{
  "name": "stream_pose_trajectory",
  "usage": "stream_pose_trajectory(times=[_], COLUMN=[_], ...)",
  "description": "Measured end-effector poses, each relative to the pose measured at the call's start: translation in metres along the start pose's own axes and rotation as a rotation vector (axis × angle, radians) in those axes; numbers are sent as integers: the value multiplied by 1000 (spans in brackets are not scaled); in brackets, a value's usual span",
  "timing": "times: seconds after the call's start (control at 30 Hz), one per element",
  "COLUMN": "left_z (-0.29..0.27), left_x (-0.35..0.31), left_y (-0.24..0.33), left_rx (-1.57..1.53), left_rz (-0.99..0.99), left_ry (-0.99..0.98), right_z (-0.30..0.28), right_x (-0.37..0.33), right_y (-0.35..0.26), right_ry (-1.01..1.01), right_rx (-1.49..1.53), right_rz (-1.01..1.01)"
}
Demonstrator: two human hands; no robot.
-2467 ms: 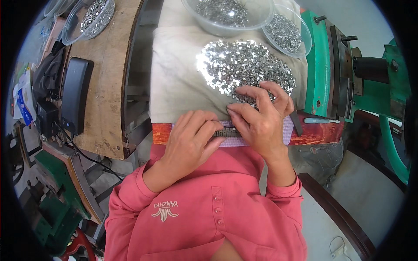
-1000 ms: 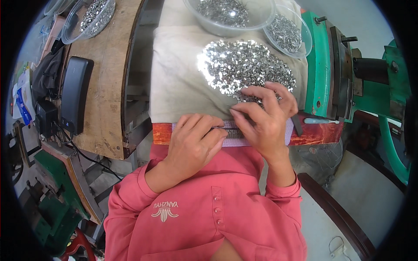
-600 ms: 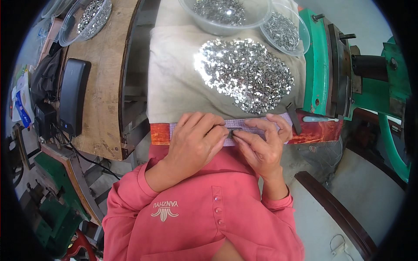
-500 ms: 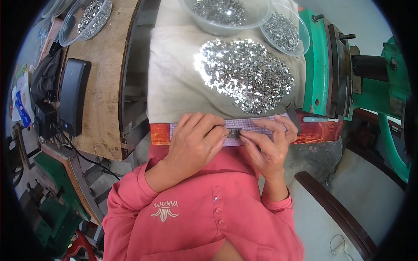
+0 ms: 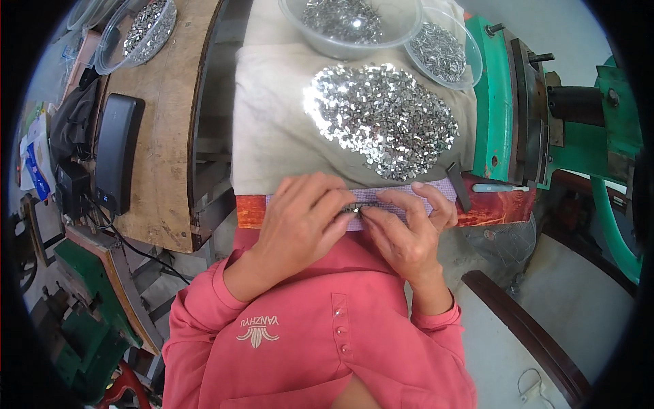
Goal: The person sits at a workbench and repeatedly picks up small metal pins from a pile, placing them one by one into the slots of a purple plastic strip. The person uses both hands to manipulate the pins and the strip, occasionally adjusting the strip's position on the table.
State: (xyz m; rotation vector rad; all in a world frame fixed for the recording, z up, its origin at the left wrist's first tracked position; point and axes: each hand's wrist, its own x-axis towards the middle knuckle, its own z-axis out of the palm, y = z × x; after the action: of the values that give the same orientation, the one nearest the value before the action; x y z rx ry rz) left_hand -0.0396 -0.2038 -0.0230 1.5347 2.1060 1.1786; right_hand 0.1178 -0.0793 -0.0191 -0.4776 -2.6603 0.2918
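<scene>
Between my fingertips, at the near edge of the cloth, lies a short ridged metal strip (image 5: pixel 354 207), mostly covered by the fingers. My left hand (image 5: pixel 303 215) is closed, pinching its left end. From the other side my right hand (image 5: pixel 407 235) brings thumb and forefinger together on the strip's right part; its other fingers are curled above the cloth. Just beyond both hands a pile of small shiny metal pieces (image 5: pixel 388 116) spreads over the beige cloth (image 5: pixel 269 136). Under the hands runs a purple checked cloth (image 5: pixel 402 194).
A clear bowl of metal pieces (image 5: pixel 327 46) and a shallow dish of pins (image 5: pixel 439 54) stand at the far side. A green machine (image 5: pixel 490 109) borders the right, near a dark flat strip (image 5: pixel 458 187). A wooden bench (image 5: pixel 163 129) with a black device (image 5: pixel 119 153) is left.
My right hand has shifted left, closer to my left hand, and its fingers now cover more of the metal strip. The left hand stays in nearly the same place.
</scene>
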Motion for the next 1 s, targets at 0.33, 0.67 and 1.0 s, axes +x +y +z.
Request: stream_pose_trajectory(times=[0.33, 0.67, 1.0], left_z=[-7, 8, -3], left_x=[34, 49, 22], left_y=[-21, -20, -29], left_rx=[197, 438, 426], left_rz=[33, 115, 50], left_ry=[112, 159, 202], right_z=[-8, -16, 14], right_x=[10, 20, 62], right_y=[6, 9, 15], right_ry=[-62, -101, -3], right_rx=[-19, -126, -185], right_rz=[-87, -321, -238])
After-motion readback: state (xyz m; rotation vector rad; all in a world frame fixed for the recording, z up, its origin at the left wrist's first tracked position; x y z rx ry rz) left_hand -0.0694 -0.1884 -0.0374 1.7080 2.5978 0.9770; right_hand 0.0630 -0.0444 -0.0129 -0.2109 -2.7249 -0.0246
